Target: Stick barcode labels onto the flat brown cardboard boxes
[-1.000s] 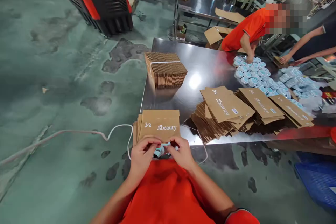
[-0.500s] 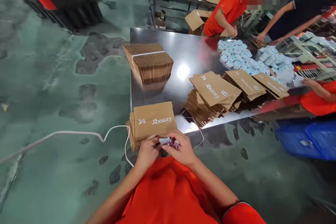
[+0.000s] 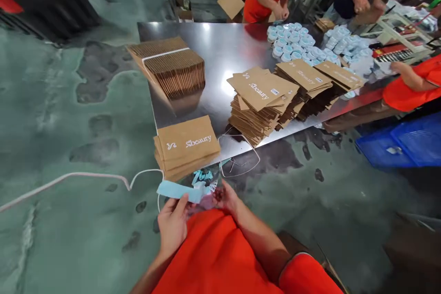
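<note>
Light-blue strip is long, flat, slightly tilted, left end free. Pinched in left hand near its right part, on near side of brown bag stack.

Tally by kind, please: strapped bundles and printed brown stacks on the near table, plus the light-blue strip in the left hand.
Strapped bundle: 1
Printed stack nearest the person: 1
Printed stacks to the right: 3
Light-blue strip in left hand: 1
Total: 6

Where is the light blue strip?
In the head view, the light blue strip is in the left hand, low and left of centre, just below the nearest brown stack.
</note>
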Demonstrator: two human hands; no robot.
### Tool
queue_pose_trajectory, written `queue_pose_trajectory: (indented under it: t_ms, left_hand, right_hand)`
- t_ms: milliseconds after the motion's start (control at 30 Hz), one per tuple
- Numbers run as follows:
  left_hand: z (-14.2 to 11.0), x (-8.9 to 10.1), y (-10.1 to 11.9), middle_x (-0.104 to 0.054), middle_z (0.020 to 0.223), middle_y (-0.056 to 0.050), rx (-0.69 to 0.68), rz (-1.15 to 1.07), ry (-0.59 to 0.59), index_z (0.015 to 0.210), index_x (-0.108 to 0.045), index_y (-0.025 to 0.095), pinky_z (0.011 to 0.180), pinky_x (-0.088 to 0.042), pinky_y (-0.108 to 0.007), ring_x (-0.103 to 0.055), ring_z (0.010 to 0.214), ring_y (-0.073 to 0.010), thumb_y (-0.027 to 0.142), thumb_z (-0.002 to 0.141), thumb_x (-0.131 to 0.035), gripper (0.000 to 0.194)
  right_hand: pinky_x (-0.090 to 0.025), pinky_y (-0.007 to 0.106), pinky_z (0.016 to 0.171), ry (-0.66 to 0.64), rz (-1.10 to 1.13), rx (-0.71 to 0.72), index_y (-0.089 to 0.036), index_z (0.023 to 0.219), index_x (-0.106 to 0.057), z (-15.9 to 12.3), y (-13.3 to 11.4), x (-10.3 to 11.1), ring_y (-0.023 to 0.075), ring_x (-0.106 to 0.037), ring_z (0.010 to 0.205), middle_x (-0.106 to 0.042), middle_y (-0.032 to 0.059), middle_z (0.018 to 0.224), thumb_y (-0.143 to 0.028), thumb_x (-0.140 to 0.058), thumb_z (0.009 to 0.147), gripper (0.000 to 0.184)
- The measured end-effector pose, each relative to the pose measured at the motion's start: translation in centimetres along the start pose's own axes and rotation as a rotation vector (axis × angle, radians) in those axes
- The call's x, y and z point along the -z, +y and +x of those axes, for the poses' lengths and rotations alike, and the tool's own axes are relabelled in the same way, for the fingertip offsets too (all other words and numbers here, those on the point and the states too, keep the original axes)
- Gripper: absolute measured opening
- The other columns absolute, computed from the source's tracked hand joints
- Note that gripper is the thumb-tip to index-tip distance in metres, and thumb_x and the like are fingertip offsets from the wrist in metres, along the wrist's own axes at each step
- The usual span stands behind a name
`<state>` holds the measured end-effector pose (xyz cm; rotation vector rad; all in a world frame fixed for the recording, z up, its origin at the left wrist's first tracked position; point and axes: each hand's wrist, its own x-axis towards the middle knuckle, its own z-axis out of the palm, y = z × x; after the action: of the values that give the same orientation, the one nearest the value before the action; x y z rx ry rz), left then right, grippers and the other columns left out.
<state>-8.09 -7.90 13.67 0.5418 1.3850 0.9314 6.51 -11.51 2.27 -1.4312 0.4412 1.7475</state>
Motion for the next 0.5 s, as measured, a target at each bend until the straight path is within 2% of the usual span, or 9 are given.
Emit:
queue_pose_trajectory:
  t_ms: [67, 167, 233, 300, 400, 500]
  left_hand:
    - [-1.5, 0.4, -0.4, -0.064, 0.067, 0.002, -0.012, -0.031, 0.065, 0.071, -0.060, 0.015, 0.055, -0.050, -0.026, -0.058, 0.056, -0.0115, 0.036, 0.058, -0.077, 0.030]
    - [-2.9, 1.4, -1.5, -0.064, 0.069, 0.002, -0.019, -0.039, 0.121, 0.072, -0.060, 0.017, 0.059, -0.051, -0.027, -0.059, 0.060, -0.0120, 0.033, 0.062, -0.075, 0.024]
    - [-3.0, 2.3, -2.7, -0.062, 0.068, 0.003, -0.010, -0.029, 0.162, 0.071, -0.057, 0.019, 0.063, -0.052, -0.028, -0.060, 0.062, -0.0127, 0.031, 0.066, -0.072, 0.019]
    - [-2.4, 3.1, -4.1, -0.061, 0.067, 0.002, 0.039, 0.005, 0.191, 0.070, -0.053, 0.022, 0.068, -0.054, -0.031, -0.062, 0.065, -0.0146, 0.029, 0.071, -0.066, 0.015]
    - [-1.2, 3.3, -6.4, -0.064, 0.072, -0.003, 0.205, 0.120, 0.138, 0.073, -0.052, 0.023, 0.075, -0.055, -0.037, -0.066, 0.074, -0.0189, 0.035, 0.079, -0.056, 0.014]
    - [-0.8, 2.2, -8.6, -0.066, 0.077, -0.005, 0.261, 0.242, 0.078, 0.078, -0.053, 0.022, 0.072, -0.054, -0.037, -0.067, 0.078, -0.0207, 0.038, 0.077, -0.060, 0.018]
  right_hand:
    - [-0.042, 0.023, 0.051, -0.017, 0.023, -0.024, -0.015, 0.063, -0.056, 1.1, -0.1, -0.4, 0.0110, -0.052, 0.049, -0.054, 0.0005, 0.054, -0.041, -0.045, 0.088, 0.038]
    - [-0.042, 0.022, 0.055, -0.069, 0.018, -0.012, -0.014, 0.067, -0.060, 2.0, 0.3, -0.4, 0.0104, -0.054, 0.053, -0.059, 0.0004, 0.058, -0.027, -0.053, 0.084, 0.023]
    - [-0.042, 0.020, 0.057, -0.082, 0.034, 0.042, -0.014, 0.068, -0.062, 2.0, 0.7, 0.3, 0.0098, -0.055, 0.056, -0.062, 0.0001, 0.061, -0.023, -0.058, 0.080, 0.015]
    - [-0.042, 0.020, 0.060, -0.086, 0.058, 0.114, -0.015, 0.071, -0.065, 1.3, 1.2, 1.5, 0.0101, -0.056, 0.060, -0.065, 0.0004, 0.066, -0.026, -0.064, 0.076, 0.013]
    - [-0.045, 0.026, 0.068, -0.111, -0.015, 0.321, -0.015, 0.076, -0.070, -1.3, 1.5, 3.8, 0.0146, -0.060, 0.068, -0.069, 0.0038, 0.072, -0.039, -0.070, 0.071, 0.024]
    - [-0.046, 0.036, 0.080, -0.114, -0.312, 0.696, -0.019, 0.075, -0.074, -5.7, 1.2, 5.9, 0.0213, -0.062, 0.079, -0.072, 0.0067, 0.078, -0.048, -0.067, 0.072, 0.031]
